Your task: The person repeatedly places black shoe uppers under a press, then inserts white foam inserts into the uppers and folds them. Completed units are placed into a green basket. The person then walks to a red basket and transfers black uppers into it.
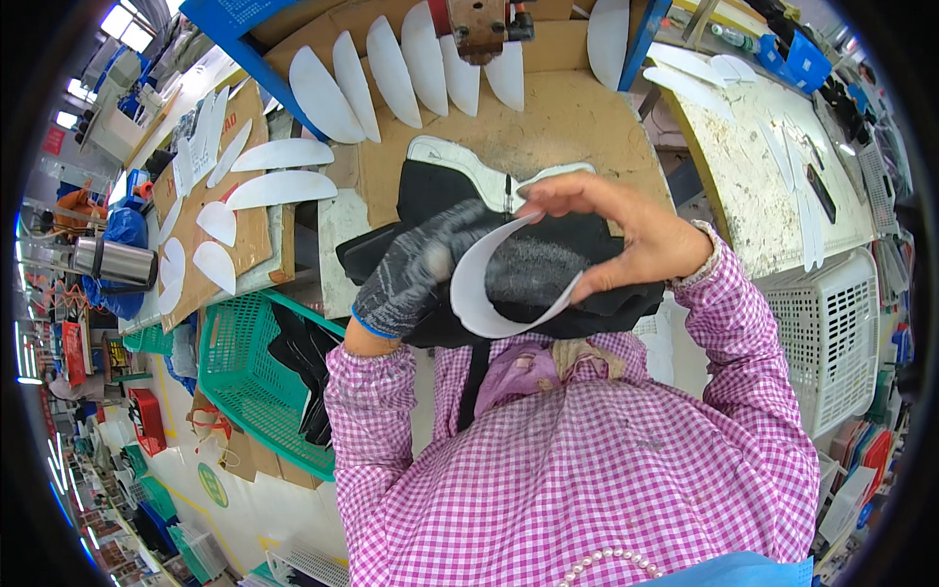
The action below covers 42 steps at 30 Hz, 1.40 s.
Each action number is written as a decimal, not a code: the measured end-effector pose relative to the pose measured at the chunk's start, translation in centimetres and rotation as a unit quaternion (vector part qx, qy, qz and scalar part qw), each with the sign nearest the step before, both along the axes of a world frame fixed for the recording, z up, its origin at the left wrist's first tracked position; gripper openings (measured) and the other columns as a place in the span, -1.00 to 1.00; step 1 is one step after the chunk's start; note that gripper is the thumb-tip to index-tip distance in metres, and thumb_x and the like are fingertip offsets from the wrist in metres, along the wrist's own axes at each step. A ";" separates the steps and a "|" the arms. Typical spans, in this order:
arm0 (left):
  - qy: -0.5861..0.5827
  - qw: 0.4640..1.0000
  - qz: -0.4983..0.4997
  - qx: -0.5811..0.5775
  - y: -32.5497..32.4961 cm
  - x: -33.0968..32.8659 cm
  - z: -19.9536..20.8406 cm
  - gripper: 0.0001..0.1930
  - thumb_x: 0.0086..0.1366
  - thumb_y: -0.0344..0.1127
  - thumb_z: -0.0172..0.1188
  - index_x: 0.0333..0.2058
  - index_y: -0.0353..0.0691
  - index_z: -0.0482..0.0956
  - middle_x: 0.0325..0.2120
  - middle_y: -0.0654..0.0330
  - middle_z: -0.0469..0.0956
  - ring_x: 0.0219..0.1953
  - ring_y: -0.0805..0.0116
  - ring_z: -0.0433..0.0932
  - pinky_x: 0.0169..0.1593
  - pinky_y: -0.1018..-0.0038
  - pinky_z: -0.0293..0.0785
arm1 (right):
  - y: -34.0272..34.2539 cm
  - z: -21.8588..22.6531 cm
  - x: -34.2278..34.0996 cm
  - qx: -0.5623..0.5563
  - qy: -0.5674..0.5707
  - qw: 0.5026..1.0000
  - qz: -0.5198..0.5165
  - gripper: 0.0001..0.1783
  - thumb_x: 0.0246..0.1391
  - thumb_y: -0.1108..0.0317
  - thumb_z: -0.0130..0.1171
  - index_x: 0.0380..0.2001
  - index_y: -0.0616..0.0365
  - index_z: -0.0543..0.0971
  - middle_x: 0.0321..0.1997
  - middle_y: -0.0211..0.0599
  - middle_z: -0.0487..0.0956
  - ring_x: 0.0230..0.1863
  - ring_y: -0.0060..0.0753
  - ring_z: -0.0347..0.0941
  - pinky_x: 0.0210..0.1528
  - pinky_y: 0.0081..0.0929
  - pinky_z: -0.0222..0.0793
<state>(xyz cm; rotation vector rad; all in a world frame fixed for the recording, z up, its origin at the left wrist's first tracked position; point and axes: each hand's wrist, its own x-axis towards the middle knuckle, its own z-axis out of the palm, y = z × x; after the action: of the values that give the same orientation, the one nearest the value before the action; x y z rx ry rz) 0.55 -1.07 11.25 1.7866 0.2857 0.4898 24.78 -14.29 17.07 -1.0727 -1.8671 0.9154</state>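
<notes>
My bare right hand (pixel 636 230) grips a thin white half-moon stiffener piece (pixel 474 284) between thumb and fingers, bending it into a curve. My left hand (pixel 406 269), in a dark grey knit glove with a blue cuff, is just left of the curved piece. Motion smears its fingers, so I cannot tell whether they hold anything. Beneath both hands are black fabric pieces (pixel 425 191). A white-edged shape (pixel 460 161) lies along their far side, with a small dark gap near its middle. My hands hide part of the black material.
Several white half-moon pieces (pixel 391 73) stand against a cardboard-lined blue frame beneath a machine head (pixel 479 29). More white pieces (pixel 284 188) lie on cardboard at left. A green basket (pixel 259 382) holds black pieces; a white basket (pixel 827 342) stands at right beside a worktable (pixel 743 166).
</notes>
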 end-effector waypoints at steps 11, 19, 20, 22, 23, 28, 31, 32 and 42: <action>-0.100 0.741 0.093 -0.658 -11.2 -4.6 -13.4 -0.56 0.22 -0.30 0.16 0.01 -0.43 0.37 -0.04 -0.15 0.44 -0.01 -0.12 0.46 0.08 -0.04 0.39 | -6.4 -12.6 5.4 -0.137 0.504 0.817 -0.247 -0.24 -0.07 0.19 0.34 0.16 0.17 0.25 0.13 -0.25 0.39 0.17 -0.35 0.32 0.22 -0.35 0.21; -0.259 0.691 0.183 -0.650 -11.5 -1.2 -11.9 -0.63 0.32 -0.41 -0.02 0.05 -0.47 0.29 0.02 -0.14 0.38 0.08 -0.14 0.38 0.17 -0.09 0.30 | -7.5 -17.0 4.7 -0.127 0.569 0.779 -0.230 -0.34 0.00 0.15 0.28 0.11 0.17 0.28 0.10 -0.28 0.41 0.16 -0.36 0.32 0.22 -0.36 0.20; -0.277 0.692 0.170 -0.645 -11.6 -1.0 -11.4 -0.64 0.32 -0.41 -0.02 0.05 -0.46 0.29 0.01 -0.13 0.38 0.08 -0.11 0.39 0.17 -0.08 0.31 | -7.5 -16.9 4.6 -0.130 0.571 0.776 -0.232 -0.33 -0.01 0.15 0.29 0.11 0.17 0.28 0.11 -0.28 0.41 0.16 -0.36 0.32 0.22 -0.37 0.20; -0.270 0.727 0.205 -0.597 -11.6 -0.1 -11.1 -0.58 0.26 -0.46 0.06 0.09 -0.35 0.27 -0.02 -0.07 0.40 0.03 -0.01 0.43 0.13 0.04 0.38 | -7.5 -16.9 4.5 -0.131 0.577 0.773 -0.230 -0.32 -0.02 0.15 0.30 0.11 0.17 0.28 0.11 -0.28 0.41 0.16 -0.36 0.32 0.22 -0.38 0.20; -0.275 0.740 0.200 -0.580 -11.4 0.5 -11.2 -0.55 0.22 -0.49 0.10 0.10 -0.32 0.27 -0.03 -0.06 0.41 0.02 0.02 0.44 0.11 0.08 0.41 | -7.5 -16.9 4.4 -0.132 0.577 0.772 -0.231 -0.32 -0.02 0.16 0.30 0.11 0.17 0.28 0.11 -0.28 0.41 0.16 -0.36 0.32 0.22 -0.38 0.21; -0.184 0.811 0.332 -0.446 -9.0 3.6 -12.8 -0.31 0.02 -0.72 0.16 0.15 -0.23 0.20 -0.08 -0.02 0.43 -0.03 0.17 0.46 -0.03 0.28 0.53 | -7.1 -16.6 4.3 -0.157 0.562 0.784 -0.212 -0.31 -0.06 0.20 0.32 0.11 0.13 0.28 0.12 -0.28 0.40 0.15 -0.36 0.32 0.20 -0.39 0.22; -0.151 0.837 0.351 -0.391 -7.6 4.5 -13.1 -0.24 -0.03 -0.78 0.13 0.18 -0.25 0.12 -0.05 -0.03 0.41 -0.02 0.20 0.45 -0.07 0.34 0.55 | -6.4 -15.1 4.8 -0.157 0.514 0.824 -0.180 -0.33 -0.08 0.22 0.33 0.10 0.08 0.30 0.11 -0.24 0.40 0.13 -0.33 0.33 0.18 -0.36 0.24; -0.146 0.847 0.344 -0.379 -7.3 4.6 -12.9 -0.23 -0.03 -0.78 0.13 0.19 -0.27 0.09 -0.04 -0.04 0.41 -0.04 0.21 0.46 -0.07 0.34 0.55 | -6.1 -14.1 5.1 -0.155 0.481 0.839 -0.200 -0.35 -0.09 0.24 0.33 0.09 0.07 0.32 0.10 -0.23 0.40 0.13 -0.32 0.33 0.18 -0.34 0.24; -0.091 0.877 0.391 -0.263 -7.8 6.2 -10.4 -0.27 0.01 -0.74 0.16 0.17 -0.31 0.08 -0.04 0.03 0.43 -0.14 0.33 0.52 -0.12 0.45 0.55 | 1.3 0.2 2.5 0.178 -0.289 0.940 -0.039 -0.80 -0.22 0.48 0.31 -0.40 0.16 0.62 0.14 -0.04 0.38 0.13 0.00 0.36 0.10 -0.20 0.37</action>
<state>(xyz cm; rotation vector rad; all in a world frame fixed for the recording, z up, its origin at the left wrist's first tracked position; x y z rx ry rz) 6.71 -8.88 0.81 1.0244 0.9315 1.0315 27.29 -12.98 17.26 -1.2569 -2.3253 0.1932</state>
